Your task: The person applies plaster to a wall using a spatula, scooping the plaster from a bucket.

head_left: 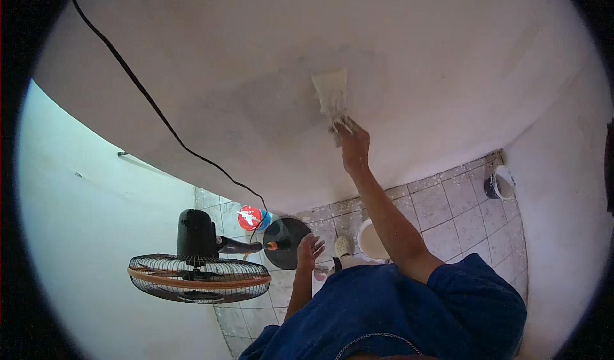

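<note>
My right hand (354,144) is raised to the pale wall (441,72), fingers closed round the handle of a putty knife (331,91). The knife's wide blade, smeared with whitish putty, points up the wall and lies over a darker grey patch (256,107). That patch stretches to the left of the blade. Lower down, my left hand (308,251) hangs with its fingers apart and nothing in them. It appears in front of the edge of the standing fan's round black base (285,235), and I cannot tell whether they touch.
The standing fan (198,277) is at my left, its black cord (153,107) running up across the wall. A red and blue bucket (249,218) stands behind it. By my shoe (343,246) is a tub of pale material (371,240). Another bucket (502,184) stands far right on spattered tiles (441,206).
</note>
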Tool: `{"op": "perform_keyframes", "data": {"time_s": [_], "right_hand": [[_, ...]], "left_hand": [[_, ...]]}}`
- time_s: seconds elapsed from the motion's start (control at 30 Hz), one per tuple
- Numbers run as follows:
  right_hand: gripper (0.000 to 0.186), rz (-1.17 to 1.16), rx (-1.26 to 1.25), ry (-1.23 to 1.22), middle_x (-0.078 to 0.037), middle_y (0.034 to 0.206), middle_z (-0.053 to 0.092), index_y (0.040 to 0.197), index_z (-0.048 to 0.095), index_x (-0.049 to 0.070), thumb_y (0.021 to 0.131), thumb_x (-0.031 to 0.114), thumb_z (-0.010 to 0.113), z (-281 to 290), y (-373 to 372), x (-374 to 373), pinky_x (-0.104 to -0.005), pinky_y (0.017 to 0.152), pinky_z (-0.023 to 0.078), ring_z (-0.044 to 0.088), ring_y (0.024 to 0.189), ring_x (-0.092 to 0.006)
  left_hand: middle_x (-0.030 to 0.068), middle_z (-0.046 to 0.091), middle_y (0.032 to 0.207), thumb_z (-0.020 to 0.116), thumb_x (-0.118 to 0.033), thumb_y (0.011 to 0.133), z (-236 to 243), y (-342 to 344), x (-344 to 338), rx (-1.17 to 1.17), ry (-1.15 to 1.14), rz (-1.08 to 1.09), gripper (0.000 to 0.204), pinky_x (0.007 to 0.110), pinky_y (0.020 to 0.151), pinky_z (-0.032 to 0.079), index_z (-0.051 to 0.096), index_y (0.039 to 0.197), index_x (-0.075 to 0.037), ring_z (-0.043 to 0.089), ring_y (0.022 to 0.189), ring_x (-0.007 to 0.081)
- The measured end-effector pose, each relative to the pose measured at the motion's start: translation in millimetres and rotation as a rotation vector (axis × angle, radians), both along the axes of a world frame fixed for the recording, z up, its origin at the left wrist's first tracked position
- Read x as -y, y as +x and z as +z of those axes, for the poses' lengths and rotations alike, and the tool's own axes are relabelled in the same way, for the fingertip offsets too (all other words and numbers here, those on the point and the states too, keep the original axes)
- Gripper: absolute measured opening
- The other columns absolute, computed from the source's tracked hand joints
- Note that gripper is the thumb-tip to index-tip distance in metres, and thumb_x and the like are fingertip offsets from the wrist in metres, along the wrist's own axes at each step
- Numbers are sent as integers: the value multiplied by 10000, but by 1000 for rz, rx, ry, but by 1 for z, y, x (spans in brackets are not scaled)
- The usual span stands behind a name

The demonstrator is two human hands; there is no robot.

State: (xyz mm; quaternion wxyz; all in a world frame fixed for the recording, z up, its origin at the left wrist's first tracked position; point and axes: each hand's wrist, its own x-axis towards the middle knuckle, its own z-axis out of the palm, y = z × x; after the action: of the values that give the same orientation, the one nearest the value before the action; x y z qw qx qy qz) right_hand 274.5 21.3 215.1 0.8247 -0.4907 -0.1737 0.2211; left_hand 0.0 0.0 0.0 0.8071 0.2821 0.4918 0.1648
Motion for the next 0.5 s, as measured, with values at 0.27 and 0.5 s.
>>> {"op": "perform_keyframes", "data": {"time_s": [0.27, 0.5], "right_hand": [[280, -10, -54, -127, -69, 829, 580, 954, 549, -57, 757, 141, 569, -59, -22, 36, -223, 625, 433, 537, 713, -100], [220, -20, 148, 40, -38, 797, 577, 901, 564, -31, 755, 134, 558, 65, -23, -18, -227, 598, 428, 534, 702, -93]], "left_hand": [[130, 513, 987, 522, -272, 775, -4, 15, -6, 101, -35, 102, 357, 366, 708, 476, 431, 1047, -60, 549, 852, 272], [141, 498, 1005, 475, -252, 795, -23, 13, -11, 132, 279, -96, 375, 357, 706, 482, 395, 1094, -41, 550, 860, 269]]}}
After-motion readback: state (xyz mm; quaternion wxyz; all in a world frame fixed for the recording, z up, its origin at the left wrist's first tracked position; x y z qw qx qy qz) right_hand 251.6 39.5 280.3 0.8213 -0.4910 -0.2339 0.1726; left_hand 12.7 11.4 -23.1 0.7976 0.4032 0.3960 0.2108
